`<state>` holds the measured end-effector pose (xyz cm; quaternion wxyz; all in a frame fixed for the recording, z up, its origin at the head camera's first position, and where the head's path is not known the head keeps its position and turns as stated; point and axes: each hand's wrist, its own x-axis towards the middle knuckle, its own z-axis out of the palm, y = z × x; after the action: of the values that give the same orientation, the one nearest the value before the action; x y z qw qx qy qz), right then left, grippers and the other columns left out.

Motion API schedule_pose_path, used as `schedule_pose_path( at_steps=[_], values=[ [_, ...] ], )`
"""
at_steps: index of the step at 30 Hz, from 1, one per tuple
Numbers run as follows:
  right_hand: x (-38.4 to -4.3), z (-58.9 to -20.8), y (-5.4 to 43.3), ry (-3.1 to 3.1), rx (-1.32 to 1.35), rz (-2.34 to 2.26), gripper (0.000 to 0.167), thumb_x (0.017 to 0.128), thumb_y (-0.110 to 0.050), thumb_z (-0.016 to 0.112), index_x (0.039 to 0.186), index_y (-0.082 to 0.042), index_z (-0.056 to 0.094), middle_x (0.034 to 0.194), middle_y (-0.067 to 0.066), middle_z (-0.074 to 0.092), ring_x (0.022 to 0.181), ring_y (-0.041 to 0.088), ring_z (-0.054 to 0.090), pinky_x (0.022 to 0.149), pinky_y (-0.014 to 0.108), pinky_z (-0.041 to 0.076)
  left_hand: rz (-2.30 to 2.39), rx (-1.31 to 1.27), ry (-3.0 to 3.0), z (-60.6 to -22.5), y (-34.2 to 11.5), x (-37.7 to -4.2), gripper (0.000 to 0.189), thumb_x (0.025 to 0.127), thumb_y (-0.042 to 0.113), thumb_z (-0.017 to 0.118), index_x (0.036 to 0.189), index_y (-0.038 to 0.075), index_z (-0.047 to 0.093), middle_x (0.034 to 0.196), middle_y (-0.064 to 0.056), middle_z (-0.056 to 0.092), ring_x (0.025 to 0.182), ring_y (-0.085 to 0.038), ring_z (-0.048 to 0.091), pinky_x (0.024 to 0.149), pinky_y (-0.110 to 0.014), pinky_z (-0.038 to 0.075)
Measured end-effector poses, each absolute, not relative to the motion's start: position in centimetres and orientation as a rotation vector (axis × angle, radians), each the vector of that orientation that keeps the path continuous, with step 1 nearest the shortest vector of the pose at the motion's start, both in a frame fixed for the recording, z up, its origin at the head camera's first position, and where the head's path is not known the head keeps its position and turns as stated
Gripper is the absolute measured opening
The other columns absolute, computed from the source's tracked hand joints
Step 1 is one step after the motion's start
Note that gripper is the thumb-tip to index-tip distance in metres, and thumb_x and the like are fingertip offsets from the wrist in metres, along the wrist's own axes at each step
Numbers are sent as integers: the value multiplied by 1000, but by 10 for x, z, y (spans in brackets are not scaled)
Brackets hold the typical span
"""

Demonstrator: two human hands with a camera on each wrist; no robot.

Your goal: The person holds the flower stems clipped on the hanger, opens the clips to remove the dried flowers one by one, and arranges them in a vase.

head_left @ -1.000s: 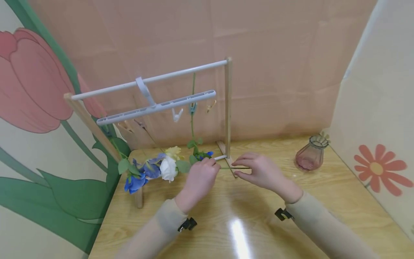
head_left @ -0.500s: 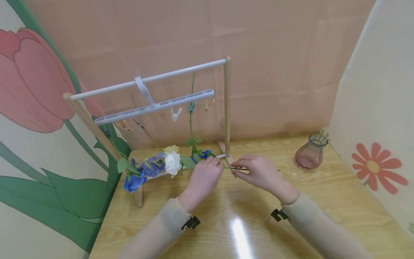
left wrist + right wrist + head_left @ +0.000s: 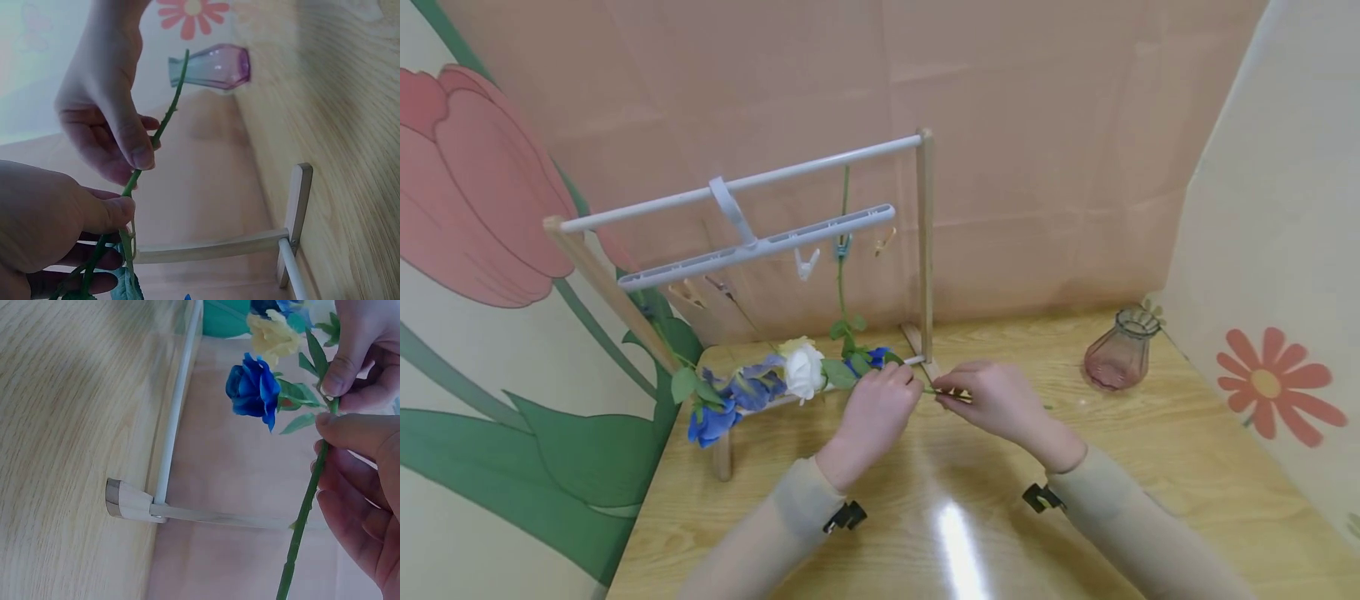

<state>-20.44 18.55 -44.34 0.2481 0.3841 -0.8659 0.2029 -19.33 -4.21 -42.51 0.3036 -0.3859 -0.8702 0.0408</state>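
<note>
My left hand (image 3: 880, 412) pinches the green stem (image 3: 300, 528) of an artificial white rose (image 3: 804, 372) near its leaves. Close beside it, my right hand (image 3: 992, 400) pinches the same stem between thumb and fingers. In the left wrist view the bare stem end (image 3: 181, 78) sticks out past my right hand. Behind the hands, a blue rose (image 3: 253, 394) hangs head down, its stem held by a teal clip (image 3: 842, 247) under the white hanger (image 3: 820, 235). Blue and purple flowers (image 3: 752, 387) hang left of the white rose, and a pale yellow one (image 3: 275, 336) behind it.
The hanger hooks onto the white top rail (image 3: 820, 164) of a wooden-legged rack (image 3: 927, 250). A white clip (image 3: 807, 264) and a yellow clip (image 3: 885, 242) dangle from it. A pinkish glass vase (image 3: 1120, 354) stands at the table's back right.
Both hands have drawn closer together, the right one shifting slightly along the stem towards the left. The white rose has moved a little to the right and up with my left hand.
</note>
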Motion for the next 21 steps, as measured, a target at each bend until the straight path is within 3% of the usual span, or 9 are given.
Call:
schedule_pose_path(
  at_steps=[14, 21],
  values=[
    [-205, -445, 182, -2418, 1043, 508, 15, 86, -11, 91, 99, -14, 84, 94, -4, 78, 74, 9, 71, 57, 27, 57, 31, -1016, -2401, -427, -47, -200, 12, 91, 2, 81, 95, 14, 82, 95, 0, 74, 82, -16, 68, 62, -27, 57],
    [-205, -447, 183, -2457, 1024, 482, 14, 87, -14, 91, 99, -15, 84, 93, -5, 77, 73, 8, 70, 56, 27, 55, -33, -1012, -2446, -427, -49, -201, 5, 95, 18, 84, 94, 14, 81, 95, 2, 73, 84, -16, 68, 67, -28, 59]
  ],
)
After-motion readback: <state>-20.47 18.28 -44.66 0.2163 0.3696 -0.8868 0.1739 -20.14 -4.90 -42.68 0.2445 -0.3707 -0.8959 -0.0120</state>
